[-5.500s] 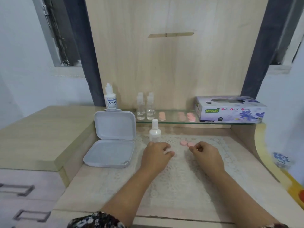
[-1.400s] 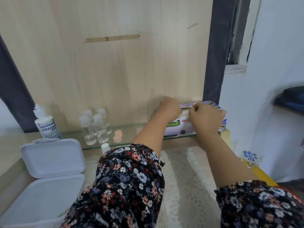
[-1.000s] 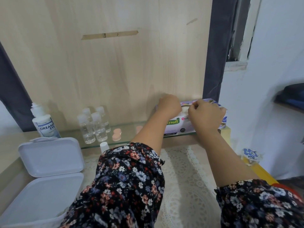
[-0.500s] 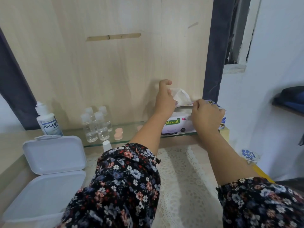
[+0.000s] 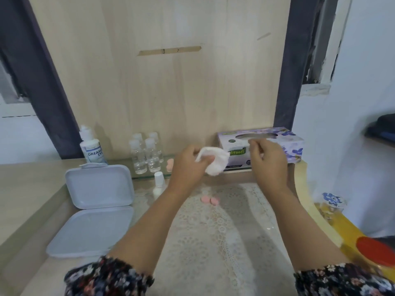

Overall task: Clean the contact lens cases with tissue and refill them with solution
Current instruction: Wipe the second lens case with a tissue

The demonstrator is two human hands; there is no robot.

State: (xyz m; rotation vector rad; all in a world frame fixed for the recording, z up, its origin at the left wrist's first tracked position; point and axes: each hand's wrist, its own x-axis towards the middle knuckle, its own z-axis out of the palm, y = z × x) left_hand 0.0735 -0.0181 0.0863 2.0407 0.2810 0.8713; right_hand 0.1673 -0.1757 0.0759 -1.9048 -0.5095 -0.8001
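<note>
A: What fills most of the frame?

B: A pale wooden back panel [image 5: 181,86] across the upper centre, and below it the wooden surface [image 5: 27,184], which carries a white lace mat [image 5: 224,231] in the lower centre.

A: And the larger things on it?

B: An open grey plastic box [image 5: 94,210] at lower left, its lid standing upright behind the base. A purple flowered tissue box [image 5: 277,142] sits right of centre on a glass shelf [image 5: 126,167] against the panel.

A: The hands?

B: Both are raised in front of that shelf, near the middle of the frame. The left hand [image 5: 188,165] grips a crumpled white tissue [image 5: 213,161], fingers curled round it. The right hand [image 5: 267,161] is just in front of the tissue box, with its fingertips drawn together; whether they pinch anything I cannot tell. Flowered sleeves [image 5: 106,276] show at the bottom edge.

A: Bottles?

B: A white solution bottle [image 5: 92,148] stands at the left end of the shelf, above the grey box. Beside it, towards the centre, stand four small clear bottles [image 5: 147,154]. A small white dropper bottle [image 5: 159,184] stands on the surface just below the shelf edge.

A: And the lens cases?

B: One pink contact lens case [image 5: 210,200] lies on the lace mat at centre, below and between the two hands, touched by neither. A second pink case [image 5: 170,164] lies on the glass shelf, just left of the left hand.
</note>
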